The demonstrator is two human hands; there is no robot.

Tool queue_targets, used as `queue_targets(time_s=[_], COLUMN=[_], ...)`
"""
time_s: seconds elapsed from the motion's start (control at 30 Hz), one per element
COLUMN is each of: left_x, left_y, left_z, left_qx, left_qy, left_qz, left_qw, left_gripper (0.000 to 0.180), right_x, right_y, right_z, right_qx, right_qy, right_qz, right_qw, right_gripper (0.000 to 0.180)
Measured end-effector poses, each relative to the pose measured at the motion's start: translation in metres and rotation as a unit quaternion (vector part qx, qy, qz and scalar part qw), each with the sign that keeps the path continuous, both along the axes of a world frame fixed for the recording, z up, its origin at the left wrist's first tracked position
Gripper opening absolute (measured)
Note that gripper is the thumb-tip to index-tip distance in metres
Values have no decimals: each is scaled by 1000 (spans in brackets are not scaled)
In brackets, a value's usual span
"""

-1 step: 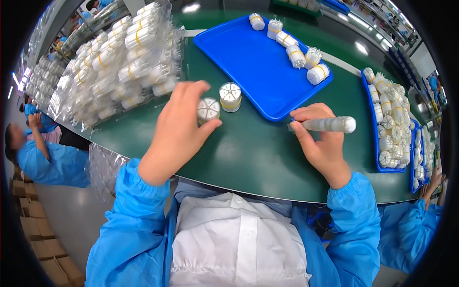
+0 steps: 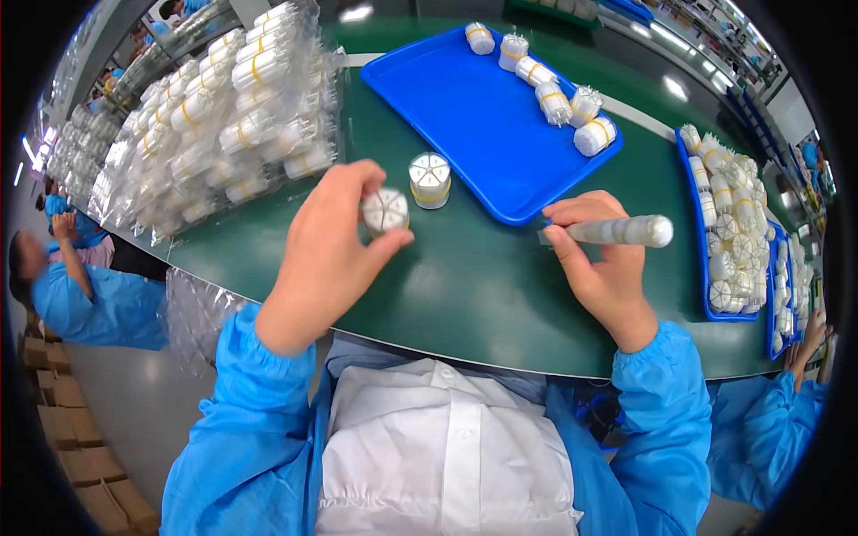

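Yellow-banded wht bundle [image 2: 386, 212] now shifted slightly, gripped betw. thumb & fingers of L hand [image 2: 329, 241], so handling apparently begun; pale stick tool [image 2: 627, 231] still held pen-style in R hand [image 2: 604, 272]

Left fingers [image 2: 386, 250]: one bundle [image 2: 386, 211], with one more bundle [image 2: 431, 180] just beyond them. Right fingers [image 2: 565, 250]: one tool [image 2: 626, 230] — past them, one tray [image 2: 465, 107] holding six bundles [image 2: 553, 104]; to their right, two more trays [image 2: 733, 318].

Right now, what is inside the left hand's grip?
A round white bundle is between the thumb and fingers of the left hand, its segmented top showing. The hand hides part of the bundle's left side, and its underside cannot be seen.
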State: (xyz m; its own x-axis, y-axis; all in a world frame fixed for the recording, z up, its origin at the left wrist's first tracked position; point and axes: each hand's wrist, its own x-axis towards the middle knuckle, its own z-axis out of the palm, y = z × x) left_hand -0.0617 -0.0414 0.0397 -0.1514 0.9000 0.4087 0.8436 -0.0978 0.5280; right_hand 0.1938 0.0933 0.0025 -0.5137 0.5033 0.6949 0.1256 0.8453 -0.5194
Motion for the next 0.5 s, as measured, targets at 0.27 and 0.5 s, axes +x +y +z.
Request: queue_targets(time_s=[0.27,0.5], left_x=[62,62], left_y=[5,9], left_z=[-39,-44], left_qx=[58,28], left_qy=[-108,-151], left_qz=[-162,-162], left_qw=[979,975], left_gripper=[76,74], right_x=[1,2], right_y=[-16,-19], right_z=[13,13], right_qx=[-170,-128], right_qy=[67,42], right_qz=[68,86], right_qw=[981,987], right_gripper=[9,12])
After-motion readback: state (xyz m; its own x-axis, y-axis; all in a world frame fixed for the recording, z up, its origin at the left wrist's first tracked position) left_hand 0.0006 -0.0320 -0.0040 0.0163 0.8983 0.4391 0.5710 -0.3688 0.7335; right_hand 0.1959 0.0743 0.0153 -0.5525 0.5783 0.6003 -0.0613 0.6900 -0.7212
